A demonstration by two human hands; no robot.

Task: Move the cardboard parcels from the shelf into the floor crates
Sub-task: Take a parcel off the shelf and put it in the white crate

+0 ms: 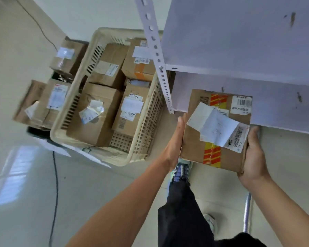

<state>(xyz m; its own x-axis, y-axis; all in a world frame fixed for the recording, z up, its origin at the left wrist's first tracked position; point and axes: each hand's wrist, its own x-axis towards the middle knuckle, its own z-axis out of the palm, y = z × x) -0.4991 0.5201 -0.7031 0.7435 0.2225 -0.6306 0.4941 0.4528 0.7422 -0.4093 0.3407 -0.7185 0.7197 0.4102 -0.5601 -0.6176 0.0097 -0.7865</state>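
I hold a cardboard parcel with red-and-yellow tape and white labels at the front edge of the white shelf, its far end still under the shelf board. My left hand presses flat against its left side. My right hand grips its right side, fingers underneath hidden. To the left on the floor stands a cream plastic crate holding several cardboard parcels.
Left of the crate, more parcels are stacked over a dark crate. A perforated shelf upright stands between crate and shelf. A black cable runs across the floor. My leg and shoe are below the parcel.
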